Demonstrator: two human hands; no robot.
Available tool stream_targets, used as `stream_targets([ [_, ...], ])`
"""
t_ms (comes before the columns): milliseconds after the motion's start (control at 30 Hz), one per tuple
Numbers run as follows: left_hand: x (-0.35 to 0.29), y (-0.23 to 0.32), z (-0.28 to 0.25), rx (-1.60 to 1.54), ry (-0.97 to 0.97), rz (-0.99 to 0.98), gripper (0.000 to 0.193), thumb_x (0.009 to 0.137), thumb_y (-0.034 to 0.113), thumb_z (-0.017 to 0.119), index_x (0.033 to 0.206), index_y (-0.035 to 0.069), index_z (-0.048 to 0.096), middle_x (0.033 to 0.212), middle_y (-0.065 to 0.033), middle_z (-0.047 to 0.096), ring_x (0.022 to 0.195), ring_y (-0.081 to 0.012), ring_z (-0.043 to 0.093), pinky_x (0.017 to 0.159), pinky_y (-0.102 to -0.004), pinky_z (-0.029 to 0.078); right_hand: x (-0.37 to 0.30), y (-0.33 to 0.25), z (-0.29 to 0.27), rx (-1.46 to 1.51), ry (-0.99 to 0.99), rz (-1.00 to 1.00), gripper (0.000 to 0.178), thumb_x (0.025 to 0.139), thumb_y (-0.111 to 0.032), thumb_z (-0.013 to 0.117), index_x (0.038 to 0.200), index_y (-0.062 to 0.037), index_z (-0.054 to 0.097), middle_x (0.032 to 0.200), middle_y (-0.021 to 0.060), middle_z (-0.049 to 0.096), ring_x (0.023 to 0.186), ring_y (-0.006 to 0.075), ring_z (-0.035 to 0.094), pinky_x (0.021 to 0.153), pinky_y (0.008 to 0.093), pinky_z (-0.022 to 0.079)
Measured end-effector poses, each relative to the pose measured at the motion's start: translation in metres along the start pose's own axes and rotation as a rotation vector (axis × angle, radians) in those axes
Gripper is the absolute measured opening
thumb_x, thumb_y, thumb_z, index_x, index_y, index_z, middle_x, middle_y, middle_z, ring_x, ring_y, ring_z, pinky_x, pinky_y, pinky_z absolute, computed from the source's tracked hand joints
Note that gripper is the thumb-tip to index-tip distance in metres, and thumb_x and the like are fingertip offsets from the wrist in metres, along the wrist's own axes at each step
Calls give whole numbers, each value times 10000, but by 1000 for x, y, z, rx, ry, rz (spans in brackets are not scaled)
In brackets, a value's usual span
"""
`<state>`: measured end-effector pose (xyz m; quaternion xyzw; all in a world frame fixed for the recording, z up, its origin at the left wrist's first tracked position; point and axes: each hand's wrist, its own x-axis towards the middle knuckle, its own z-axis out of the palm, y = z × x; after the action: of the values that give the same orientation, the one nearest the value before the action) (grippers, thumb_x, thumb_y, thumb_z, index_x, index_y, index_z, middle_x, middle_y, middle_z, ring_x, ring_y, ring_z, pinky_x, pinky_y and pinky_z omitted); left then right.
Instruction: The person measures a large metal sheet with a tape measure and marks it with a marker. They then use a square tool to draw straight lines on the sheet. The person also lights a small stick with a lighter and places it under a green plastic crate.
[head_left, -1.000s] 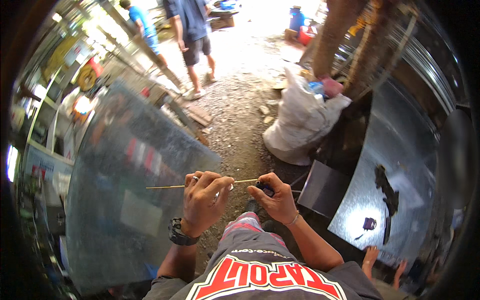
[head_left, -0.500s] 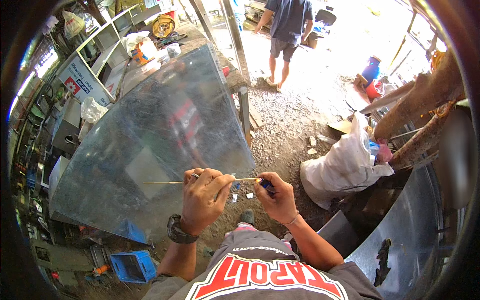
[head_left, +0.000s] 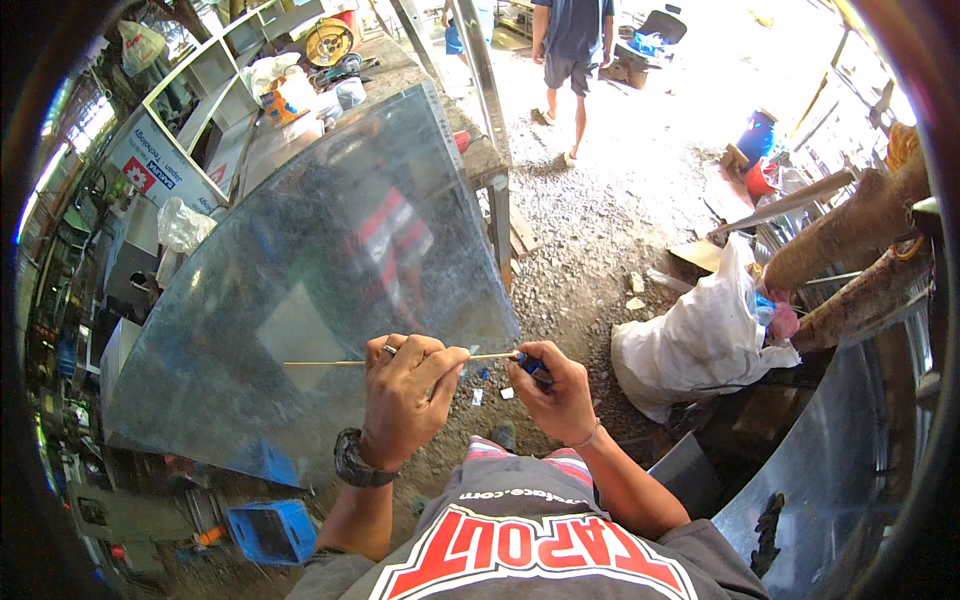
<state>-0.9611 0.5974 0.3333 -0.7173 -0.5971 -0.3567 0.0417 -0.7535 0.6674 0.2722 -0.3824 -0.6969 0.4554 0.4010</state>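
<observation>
Held level in front of my body is a thin tan stick (head_left: 325,363). My left hand (head_left: 412,385) is closed around its middle, with the long free part pointing left. The stick's right tip reaches my right hand (head_left: 555,392), whose fingers are closed on a small blue and black thing, by its look a lighter (head_left: 530,366). The tip meets or nearly meets the lighter's top; no flame can be made out there now. Beyond and below my left hand lies a large, shiny, scuffed metal sheet (head_left: 230,310) with one curved edge.
A blue crate (head_left: 272,532) stands at lower left. A full white sack (head_left: 680,345) sits to the right, near thick logs (head_left: 850,225). Another metal sheet (head_left: 810,460) is at lower right. Farther off, a person (head_left: 575,50) walks over gravel (head_left: 570,230).
My hands keep nearly the same hold. An orange glint at the stick's right tip is gone. The person has walked farther off, and the view has shifted slightly.
</observation>
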Motion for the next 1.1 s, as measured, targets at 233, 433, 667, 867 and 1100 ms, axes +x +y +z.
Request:
stream_targets([
  [233,5,3,5,6,-10,-14,192,853,64,828,1023,138,778,928,8,701,865,-189,635,884,-376,390,8,10,-6,-21,-17,-12,217,930,-117,769,1107,-21,687,802,118,742,679,156,736,624,313,565],
  [433,8,3,12,5,-10,-18,193,849,65,834,1019,137,777,923,5,696,861,-187,631,868,-378,391,8,17,-8,-5,-7,-4,222,929,-121,768,1108,-18,687,798,117,737,679,151,730,623,311,563],
  [667,11,-1,16,-4,-6,-8,177,864,106,828,1031,140,781,918,27,672,847,-172,603,868,-380,378,13,15,-10,-9,-2,-12,214,931,-120,767,1102,-19,687,796,113,737,685,146,729,632,311,564],
  [867,13,-7,16,-10,-11,0,178,868,111,826,1039,140,781,923,26,673,853,-172,601,872,-380,377,16,14,-8,-34,-5,1,212,929,-121,767,1100,-23,687,786,111,725,679,138,719,626,311,560],
  [1100,14,-12,14,-10,-10,6,169,878,114,820,1041,135,781,933,24,673,865,-171,602,873,-381,377,18,15,-3,-14,-4,6,207,926,-109,763,1098,-24,685,786,106,724,667,131,714,610,309,557],
])
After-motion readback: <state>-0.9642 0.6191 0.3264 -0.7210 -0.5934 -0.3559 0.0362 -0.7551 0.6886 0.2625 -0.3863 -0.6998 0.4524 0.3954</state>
